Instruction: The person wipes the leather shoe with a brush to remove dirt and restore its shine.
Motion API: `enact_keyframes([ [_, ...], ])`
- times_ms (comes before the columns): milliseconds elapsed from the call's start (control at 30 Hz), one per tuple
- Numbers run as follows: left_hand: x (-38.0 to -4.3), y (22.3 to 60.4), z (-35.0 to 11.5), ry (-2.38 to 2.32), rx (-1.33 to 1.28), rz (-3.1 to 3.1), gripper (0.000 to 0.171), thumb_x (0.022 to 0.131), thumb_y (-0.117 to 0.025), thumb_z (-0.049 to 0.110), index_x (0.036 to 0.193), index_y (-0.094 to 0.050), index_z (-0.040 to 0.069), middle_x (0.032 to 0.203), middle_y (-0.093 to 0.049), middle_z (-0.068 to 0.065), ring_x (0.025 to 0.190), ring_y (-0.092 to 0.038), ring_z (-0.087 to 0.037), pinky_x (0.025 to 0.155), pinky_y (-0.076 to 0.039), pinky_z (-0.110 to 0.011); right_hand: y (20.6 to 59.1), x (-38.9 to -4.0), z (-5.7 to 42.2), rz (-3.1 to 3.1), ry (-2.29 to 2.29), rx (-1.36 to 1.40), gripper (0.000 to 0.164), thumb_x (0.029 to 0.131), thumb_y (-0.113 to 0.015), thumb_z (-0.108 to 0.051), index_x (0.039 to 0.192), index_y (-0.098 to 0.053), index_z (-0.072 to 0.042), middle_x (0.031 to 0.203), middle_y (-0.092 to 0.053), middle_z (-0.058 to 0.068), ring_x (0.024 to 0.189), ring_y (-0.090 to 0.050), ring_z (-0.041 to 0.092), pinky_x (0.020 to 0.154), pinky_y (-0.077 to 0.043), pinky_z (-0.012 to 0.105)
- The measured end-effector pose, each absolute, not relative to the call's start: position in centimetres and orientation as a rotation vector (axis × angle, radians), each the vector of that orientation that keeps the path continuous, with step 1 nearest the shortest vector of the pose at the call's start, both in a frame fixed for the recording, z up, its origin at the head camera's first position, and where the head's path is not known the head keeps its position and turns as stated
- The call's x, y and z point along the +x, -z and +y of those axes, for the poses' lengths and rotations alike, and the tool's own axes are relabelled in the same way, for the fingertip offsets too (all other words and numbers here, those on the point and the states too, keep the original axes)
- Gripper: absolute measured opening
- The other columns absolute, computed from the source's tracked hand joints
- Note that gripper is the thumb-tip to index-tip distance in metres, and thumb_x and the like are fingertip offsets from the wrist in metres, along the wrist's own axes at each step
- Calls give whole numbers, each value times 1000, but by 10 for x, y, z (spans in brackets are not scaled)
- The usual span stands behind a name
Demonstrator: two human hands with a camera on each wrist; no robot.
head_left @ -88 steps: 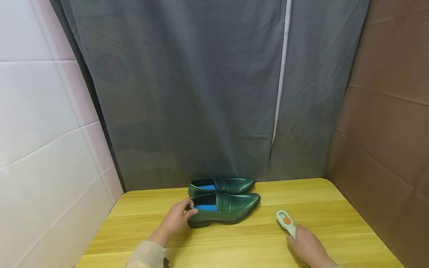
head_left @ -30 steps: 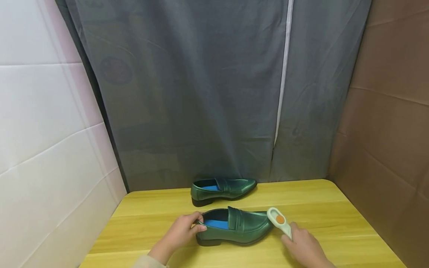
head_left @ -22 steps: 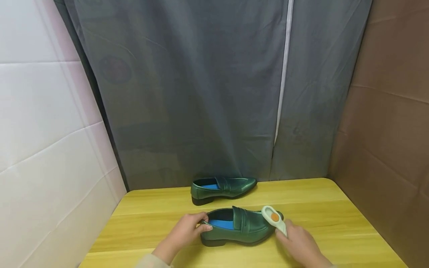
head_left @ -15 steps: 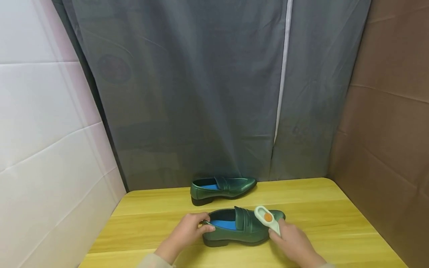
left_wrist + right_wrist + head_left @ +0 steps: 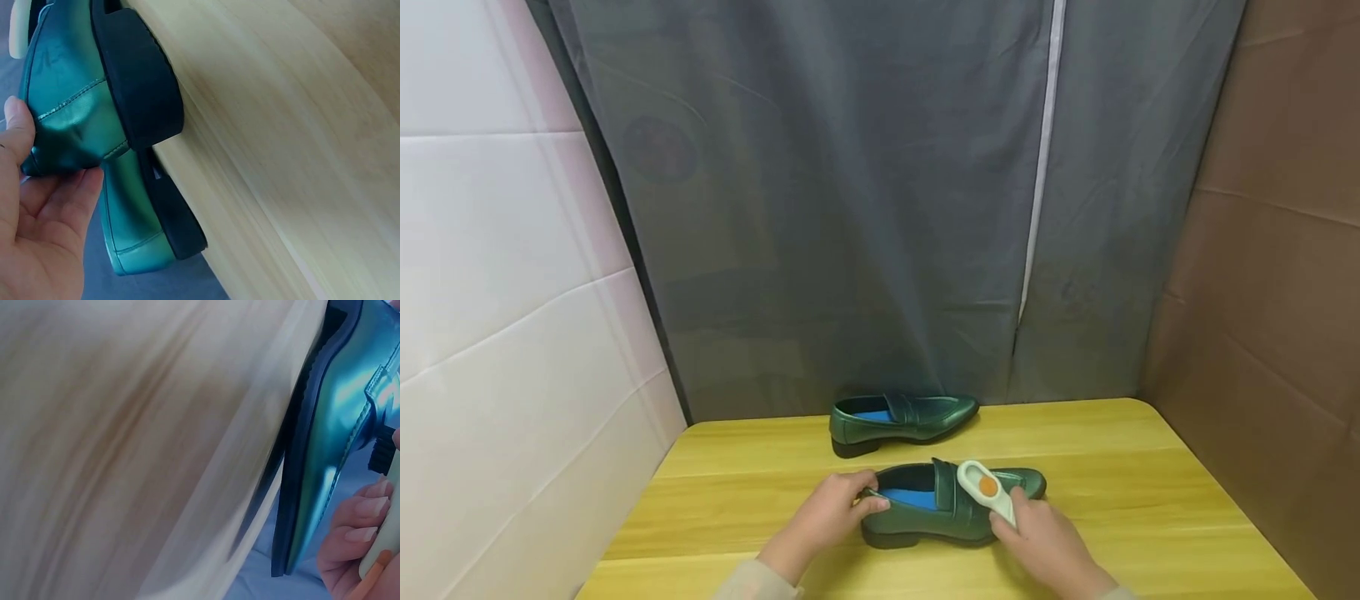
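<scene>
My left hand (image 5: 831, 512) pinches the back rim of the nearer green loafer (image 5: 917, 522), thumb outside and fingers within the heel opening. In the left wrist view, thumb and fingers show at the heel of this loafer (image 5: 78, 106). A pale green brush (image 5: 987, 492) with an orange button is gripped in my right hand (image 5: 1047, 540), its head over the loafer's upper beside the strap. Black bristles (image 5: 381, 452) face the shoe's upper in the right wrist view. The second green loafer (image 5: 902, 423), blue-lined like the first, stands behind.
Both shoes stand on a yellow wood-grain table (image 5: 737, 475). A grey curtain (image 5: 850, 208) hangs along its back edge, a white panel (image 5: 512, 292) rises at the left and a brown one (image 5: 1270, 250) at the right.
The nearer loafer has come toward the front and slightly right, apart from the other. The brush has moved from the table's right side onto the toe, then left toward the strap.
</scene>
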State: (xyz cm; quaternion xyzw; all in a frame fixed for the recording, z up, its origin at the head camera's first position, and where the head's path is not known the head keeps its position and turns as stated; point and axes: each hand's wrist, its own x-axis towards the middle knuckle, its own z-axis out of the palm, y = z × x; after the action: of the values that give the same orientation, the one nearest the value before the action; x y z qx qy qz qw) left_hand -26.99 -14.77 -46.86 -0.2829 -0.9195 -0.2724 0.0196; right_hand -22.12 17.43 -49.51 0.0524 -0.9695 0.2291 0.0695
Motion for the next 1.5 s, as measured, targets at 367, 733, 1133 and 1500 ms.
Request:
enact_keyframes([
  [367,-274,467,-141,876,-860,-2852,22,95,-65,42,90,-59,22,62,-39,14,55,-33,-1,54,-34,-21,490,-220,170,-2929,-717,249,31,95,-64,-42,90,-53,-13,63,-45,-3,53,-42,12,46,-33,27],
  [733,-287,463,-138,981,-713,-2848,21,97,-65,36,97,-59,17,63,-34,10,56,-32,-6,52,-32,-23,492,-221,170,-2924,-711,261,32,96,-64,-42,91,-52,-13,63,-45,-3,53,-41,13,47,-32,27],
  [1133,-301,457,-137,1024,-669,-2875,19,99,-63,33,94,-59,16,64,-44,8,59,-41,-8,58,-38,-25,497,-225,177,-2875,-652,200,27,96,-64,-36,93,-53,-11,62,-44,-1,53,-40,14,45,-32,29],
  [1500,-303,457,-136,1077,-656,-2860,20,97,-67,32,92,-60,14,66,-46,6,62,-42,-11,60,-39,-27,501,-225,196,-2915,-555,127,33,97,-62,-40,100,-55,-8,64,-47,2,54,-42,18,45,-33,34],
])
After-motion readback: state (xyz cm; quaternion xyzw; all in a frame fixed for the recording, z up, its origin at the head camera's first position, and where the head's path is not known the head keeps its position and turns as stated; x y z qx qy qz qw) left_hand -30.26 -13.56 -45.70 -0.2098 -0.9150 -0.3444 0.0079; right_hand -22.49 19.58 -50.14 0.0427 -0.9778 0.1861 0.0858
